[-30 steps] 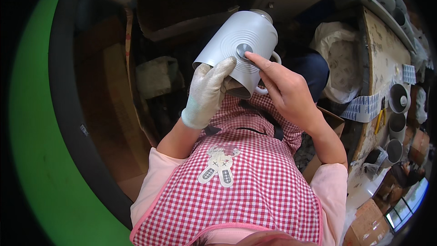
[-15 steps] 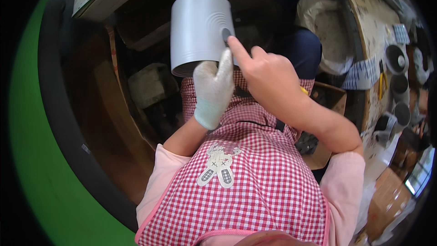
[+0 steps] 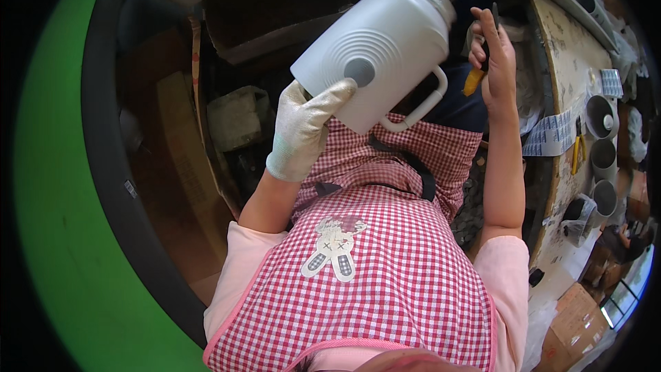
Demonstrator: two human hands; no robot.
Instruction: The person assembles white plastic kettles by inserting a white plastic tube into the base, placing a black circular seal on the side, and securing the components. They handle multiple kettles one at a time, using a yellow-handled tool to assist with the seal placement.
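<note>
My left hand (image 3: 301, 127), in a pale knitted glove, grips the open lower end of a silver-grey jug body (image 3: 403, 41). The jug lies tilted, its metal-rimmed neck pointing up and to the right. Concentric rings mark its side around a darker grey round disc (image 3: 359, 72), and my gloved thumb rests at the disc's edge. A looped handle (image 3: 425, 103) of the same grey hangs on the jug's lower right side. Apart from the jug, to its right, my bare right hand (image 3: 497, 62) is closed around a small tool with a yellow handle (image 3: 473, 83); a thin dark tip sticks up past the fingers.
At the right runs a worn workbench (image 3: 554, 48) bearing several grey cylinders (image 3: 604, 158), yellow-handled pliers (image 3: 578, 151) and blue-white printed sheets (image 3: 549, 136). A cardboard box (image 3: 577, 313) stands at lower right. Left of my knees is a pale block (image 3: 237, 118).
The jug has tilted and turned, bringing the disc to the front and its handle into view. My right hand has left the disc and moved right, away from the jug.
</note>
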